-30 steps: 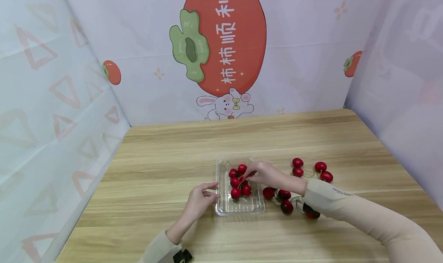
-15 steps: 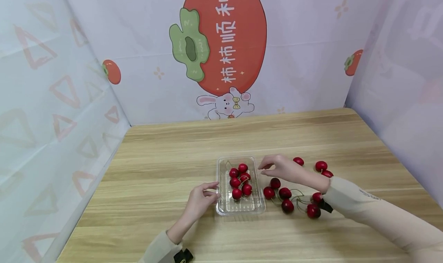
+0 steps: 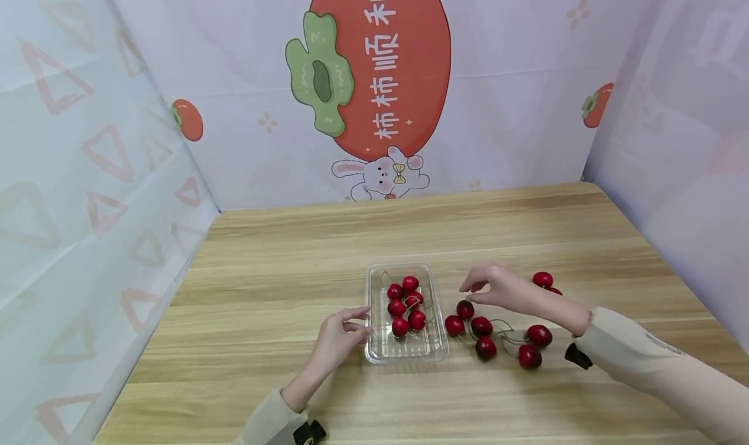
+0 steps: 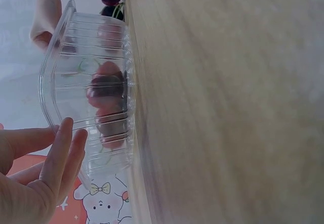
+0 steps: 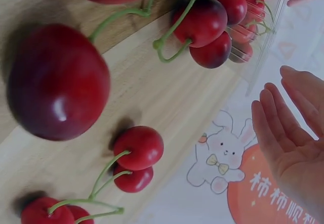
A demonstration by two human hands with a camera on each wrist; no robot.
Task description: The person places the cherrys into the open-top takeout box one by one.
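Observation:
A clear plastic box (image 3: 380, 350) on the table holds several red cherries (image 3: 400, 328) with green stems. My left hand (image 3: 339, 338) rests at the box's left side, its thumb and index fingertips touching the rim. The left wrist view shows those fingers (image 4: 59, 155) fairly straight against the rim and outer wall. My right hand (image 3: 497, 287) hovers right of the box, beyond a group of loose cherries (image 3: 486, 348), fingers slightly bent. Nothing is between its fingers (image 5: 263, 115) in the right wrist view. Some right-hand cherries are partly hidden behind my right forearm.
More loose cherries (image 3: 542, 279) lie farther right on the wooden table (image 3: 281, 250), some joined in pairs by their stems. Patterned cloth (image 3: 509, 107) with a persimmon and rabbit print hangs behind the table, and pale cloth walls (image 3: 93, 172) stand at both sides.
My right hand let go of cherries inside the box and moved right and up, over the table beside the loose cherries. The left hand stays at the rim.

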